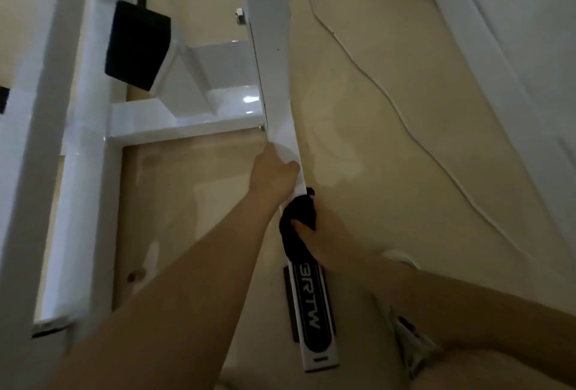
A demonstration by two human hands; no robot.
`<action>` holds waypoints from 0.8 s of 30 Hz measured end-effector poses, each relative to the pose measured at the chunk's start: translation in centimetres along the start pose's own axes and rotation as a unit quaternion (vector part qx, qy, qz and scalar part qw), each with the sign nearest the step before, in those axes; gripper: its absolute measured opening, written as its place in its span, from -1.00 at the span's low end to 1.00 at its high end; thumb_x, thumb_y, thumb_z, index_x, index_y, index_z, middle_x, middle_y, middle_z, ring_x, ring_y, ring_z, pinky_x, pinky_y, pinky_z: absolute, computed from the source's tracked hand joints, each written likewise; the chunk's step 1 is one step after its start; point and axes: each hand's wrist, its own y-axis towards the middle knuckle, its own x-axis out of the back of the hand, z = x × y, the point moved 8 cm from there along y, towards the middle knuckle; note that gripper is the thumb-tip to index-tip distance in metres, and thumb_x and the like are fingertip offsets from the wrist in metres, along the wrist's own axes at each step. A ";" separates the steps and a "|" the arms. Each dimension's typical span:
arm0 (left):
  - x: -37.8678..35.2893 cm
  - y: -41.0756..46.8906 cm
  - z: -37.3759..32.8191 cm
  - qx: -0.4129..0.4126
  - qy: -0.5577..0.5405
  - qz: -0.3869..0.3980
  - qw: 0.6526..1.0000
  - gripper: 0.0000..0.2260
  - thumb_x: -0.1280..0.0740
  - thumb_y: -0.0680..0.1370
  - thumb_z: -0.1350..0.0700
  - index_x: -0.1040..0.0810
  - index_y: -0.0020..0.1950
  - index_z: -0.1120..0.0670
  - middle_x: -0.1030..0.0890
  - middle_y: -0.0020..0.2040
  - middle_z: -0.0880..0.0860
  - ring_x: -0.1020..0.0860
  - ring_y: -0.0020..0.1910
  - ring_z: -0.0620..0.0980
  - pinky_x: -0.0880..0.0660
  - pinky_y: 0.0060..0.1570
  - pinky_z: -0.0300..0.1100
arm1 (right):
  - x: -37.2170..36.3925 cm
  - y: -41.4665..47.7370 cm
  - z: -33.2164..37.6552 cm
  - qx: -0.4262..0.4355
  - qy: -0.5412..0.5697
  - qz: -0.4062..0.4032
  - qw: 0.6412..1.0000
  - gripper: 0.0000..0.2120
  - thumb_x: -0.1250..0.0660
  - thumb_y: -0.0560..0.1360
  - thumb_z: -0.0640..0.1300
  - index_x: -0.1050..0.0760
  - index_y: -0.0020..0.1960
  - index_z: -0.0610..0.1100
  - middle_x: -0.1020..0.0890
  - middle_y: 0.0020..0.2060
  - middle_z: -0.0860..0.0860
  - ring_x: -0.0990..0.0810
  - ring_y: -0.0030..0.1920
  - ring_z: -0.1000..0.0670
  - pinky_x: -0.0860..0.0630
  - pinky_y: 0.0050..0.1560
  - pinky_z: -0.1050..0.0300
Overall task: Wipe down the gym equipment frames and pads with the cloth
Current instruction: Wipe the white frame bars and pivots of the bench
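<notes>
Fingers of the left hand (276,172) were wrapped round the slanted bar (274,77) of the white gym frame (78,146), and those of the right hand (327,236) clutched the black cloth (297,218) against that bar just below. A black pad (137,46) sat higher on the frame; a white cable (383,90) trailed over the beige floor (343,31).

The frame (274,77) is showing as white painted metal, smooth and glossy, with highlights glinting on it. The cloth (299,218), bunched against the frame, is looking soft, black and matt. Left of the frame's long bar, the pad (137,46) is appearing matt black. 1 bolt (240,15) on the frame is shining like bare metal. The floor (374,140) under the frame is looking smooth and faintly glossy.
</notes>
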 end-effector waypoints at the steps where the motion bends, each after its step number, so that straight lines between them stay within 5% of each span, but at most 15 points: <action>1: -0.8 -0.8 0.4 -0.009 0.039 0.006 0.999 -0.54 -0.24 0.58 0.20 -0.25 0.47 0.16 -0.37 0.38 0.14 -0.40 0.26 0.07 -0.29 0.08 -0.31 | -1.1 -2.4 -1.3 -0.040 0.006 0.035 0.999 -0.64 -0.23 0.59 -0.03 -0.32 0.34 -0.10 -0.53 0.19 -0.02 -0.53 0.14 0.01 -0.46 0.18 0.10; 4: -1.4 -3.8 3.0 -0.026 0.027 -0.020 0.999 -0.41 -0.26 0.55 0.24 -0.16 0.54 -0.02 -0.37 0.38 0.10 -0.41 0.29 0.06 -0.34 0.29 -0.22 | -2.8 -4.9 -3.1 -0.080 0.009 -0.001 0.997 -0.36 -0.16 0.56 0.14 -0.04 0.54 -0.02 -0.37 0.41 0.01 -0.41 0.36 -0.02 -0.35 0.37 -0.01; 6: -0.9 -4.5 4.8 0.007 -0.071 -0.055 0.996 -0.45 -0.30 0.55 0.18 -0.25 0.48 -0.15 -0.51 0.21 0.07 -0.53 0.11 0.02 -0.52 0.18 -0.03 | -2.4 -2.6 -2.9 -0.054 0.015 -0.086 0.995 -0.28 -0.10 0.46 0.27 -0.10 0.54 0.01 -0.34 0.44 -0.02 -0.35 0.42 -0.05 -0.28 0.42 -0.09; 9: -0.5 -3.6 5.2 0.018 -0.123 -0.102 0.987 -0.61 -0.24 0.60 0.11 -0.35 0.43 -0.11 -0.61 0.11 0.08 -0.59 0.04 0.04 -0.54 0.14 0.03 | -0.3 5.5 0.3 -0.023 0.121 -0.095 0.988 -0.55 -0.19 0.54 0.04 -0.37 0.37 -0.13 -0.55 0.22 -0.09 -0.53 0.23 -0.08 -0.46 0.25 0.01; 12: -0.9 -4.4 4.7 0.008 -0.094 -0.074 0.993 -0.60 -0.21 0.63 0.05 -0.32 0.47 -0.02 -0.58 0.19 0.06 -0.58 0.12 0.03 -0.52 0.18 0.01 | 2.6 9.5 3.1 0.011 0.131 -0.105 0.986 -0.67 -0.20 0.58 -0.10 -0.41 0.30 -0.20 -0.58 0.15 -0.12 -0.57 0.15 -0.07 -0.50 0.13 0.10; 17: -2.0 -8.5 4.5 -0.024 0.033 -0.042 0.998 -0.49 -0.34 0.53 0.10 -0.32 0.47 -0.02 -0.46 0.22 -0.03 -0.53 0.07 -0.11 -0.50 0.03 -0.29 | -0.5 -0.9 -0.9 0.031 0.223 -0.017 0.974 -0.74 -0.15 0.63 -0.08 -0.42 0.27 -0.15 -0.57 0.02 0.06 -0.57 0.02 0.09 -0.50 0.17 0.09; 20: -4.0 -10.2 5.2 -0.026 0.052 0.055 0.997 -0.36 -0.38 0.47 0.20 -0.27 0.50 -0.11 -0.34 0.28 -0.11 -0.37 0.19 -0.14 -0.36 -0.04 -0.50 | -1.4 -5.9 -2.1 0.046 0.228 -0.007 0.973 -0.69 -0.13 0.65 -0.15 -0.36 0.37 -0.19 -0.59 0.09 0.01 -0.58 0.08 0.09 -0.46 0.11 0.22; 23: -3.9 -10.4 5.0 -0.014 0.042 0.095 0.995 -0.35 -0.32 0.52 0.26 -0.19 0.52 -0.16 -0.33 0.42 -0.04 -0.43 0.22 -0.05 -0.46 0.14 -0.26 | -2.7 -8.3 -4.4 -0.013 0.084 0.042 0.995 -0.47 -0.12 0.65 -0.15 0.00 0.54 -0.18 -0.43 0.26 -0.01 -0.40 0.29 -0.01 -0.24 0.25 0.22; 24: -3.7 -10.1 4.6 0.000 0.042 0.097 0.994 -0.35 -0.30 0.53 0.26 -0.17 0.53 -0.17 -0.34 0.43 0.01 -0.47 0.19 -0.01 -0.49 0.16 -0.17 | -4.5 -8.8 -5.5 -0.057 0.035 0.126 0.990 -0.43 -0.10 0.65 -0.12 0.10 0.55 -0.13 -0.33 0.36 0.01 -0.34 0.36 -0.03 -0.19 0.31 0.19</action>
